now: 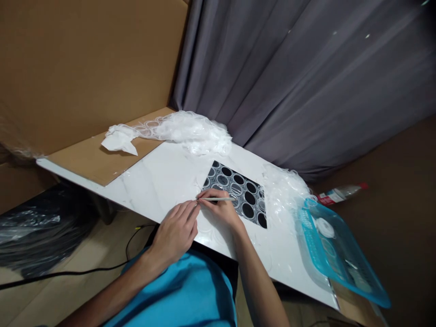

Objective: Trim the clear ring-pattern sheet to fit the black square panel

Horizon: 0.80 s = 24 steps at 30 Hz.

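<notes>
My right hand (220, 206) is closed around a slim, pale, pen-like tool (218, 199), its tip pointing left toward my other hand. My left hand (179, 227) rests at the near part of the white table, fingers bent and pressed together near that tip. Whatever the left fingers pinch, if anything, is too small to make out. Just beyond my right hand lies a black sheet (250, 199) with rows of circles ringed in pale lines, some solid black inside. My right hand covers its near left part.
Heaped clear plastic film scraps (197, 131) lie at the back beside a crumpled white tissue (120, 138) on a cardboard sheet (98, 161). More plastic scraps (284, 190) are on the right, by a blue basket (340, 263) and a bottle (340, 194). A grey curtain (272, 68) hangs behind.
</notes>
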Tool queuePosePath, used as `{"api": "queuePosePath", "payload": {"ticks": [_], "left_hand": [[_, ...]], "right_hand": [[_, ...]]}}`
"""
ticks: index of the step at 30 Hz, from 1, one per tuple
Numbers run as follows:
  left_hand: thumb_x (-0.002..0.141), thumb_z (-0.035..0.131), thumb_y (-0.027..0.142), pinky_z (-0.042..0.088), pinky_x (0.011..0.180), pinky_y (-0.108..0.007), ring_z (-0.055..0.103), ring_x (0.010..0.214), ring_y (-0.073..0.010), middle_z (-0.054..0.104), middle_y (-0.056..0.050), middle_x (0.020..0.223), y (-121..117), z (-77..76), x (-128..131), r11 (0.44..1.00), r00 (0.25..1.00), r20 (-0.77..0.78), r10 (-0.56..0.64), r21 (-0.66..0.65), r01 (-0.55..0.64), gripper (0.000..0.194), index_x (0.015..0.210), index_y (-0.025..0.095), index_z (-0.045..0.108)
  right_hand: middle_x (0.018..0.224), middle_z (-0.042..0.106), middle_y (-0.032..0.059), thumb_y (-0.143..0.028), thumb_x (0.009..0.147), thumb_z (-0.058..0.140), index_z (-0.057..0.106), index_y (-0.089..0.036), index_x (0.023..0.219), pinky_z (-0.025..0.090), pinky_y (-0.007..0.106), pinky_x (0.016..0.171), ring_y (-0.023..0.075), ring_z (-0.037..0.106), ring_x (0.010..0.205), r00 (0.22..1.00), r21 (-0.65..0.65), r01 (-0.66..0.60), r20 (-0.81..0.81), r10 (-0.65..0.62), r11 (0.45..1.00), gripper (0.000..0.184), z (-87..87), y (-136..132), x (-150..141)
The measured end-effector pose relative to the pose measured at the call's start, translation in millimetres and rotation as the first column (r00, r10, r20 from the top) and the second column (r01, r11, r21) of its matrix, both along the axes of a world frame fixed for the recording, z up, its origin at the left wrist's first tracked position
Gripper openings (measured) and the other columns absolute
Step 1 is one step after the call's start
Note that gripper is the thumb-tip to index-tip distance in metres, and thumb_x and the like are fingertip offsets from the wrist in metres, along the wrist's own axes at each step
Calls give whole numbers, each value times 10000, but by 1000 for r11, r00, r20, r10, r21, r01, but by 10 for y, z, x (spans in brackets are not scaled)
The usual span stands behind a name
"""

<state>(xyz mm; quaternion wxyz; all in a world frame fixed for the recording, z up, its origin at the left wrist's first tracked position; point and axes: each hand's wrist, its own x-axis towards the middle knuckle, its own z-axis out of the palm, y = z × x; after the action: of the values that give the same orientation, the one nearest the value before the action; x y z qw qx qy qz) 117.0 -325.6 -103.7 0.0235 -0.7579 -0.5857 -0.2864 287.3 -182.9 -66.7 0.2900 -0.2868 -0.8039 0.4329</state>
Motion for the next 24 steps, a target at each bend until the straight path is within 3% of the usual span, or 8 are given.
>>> {"api": "queuePosePath", "payload": {"ticks": [17, 21, 24], "left_hand": [[1073, 516, 174, 491, 1212, -531, 617, 1438, -348, 674, -180, 1520, -5, -67, -13, 999, 1000, 7, -7, 39, 7, 469, 1529, 135, 616], [1073, 519, 193, 500, 1206, -537, 629, 1417, -353, 675, -187, 1511, -3, -58, -17, 999, 1000, 24, -3, 35, 3, 452, 1509, 133, 623], [1066, 521, 198, 504, 1209, -545, 642, 1396, -356, 679, -192, 1497, -3, -60, -19, 999, 1000, 20, -3, 34, 2, 467, 1520, 134, 608]], "right_hand": [[1048, 847, 77, -317, 1038, 755, 848, -253, 941, 616, 431, 934, 262, 792, 992, 996, 106, -68, 66, 61, 992, 150, 53, 17, -14], [1087, 831, 84, -256, 1082, 697, 822, -251, 1028, 600, 423, 932, 264, 762, 1021, 987, 252, -109, 146, 73, 962, 136, 18, -38, -9], [1165, 800, 125, -167, 1087, 661, 783, -232, 1105, 592, 427, 941, 289, 725, 1085, 955, 404, -183, 289, 66, 896, 139, -5, -108, -22]]}}
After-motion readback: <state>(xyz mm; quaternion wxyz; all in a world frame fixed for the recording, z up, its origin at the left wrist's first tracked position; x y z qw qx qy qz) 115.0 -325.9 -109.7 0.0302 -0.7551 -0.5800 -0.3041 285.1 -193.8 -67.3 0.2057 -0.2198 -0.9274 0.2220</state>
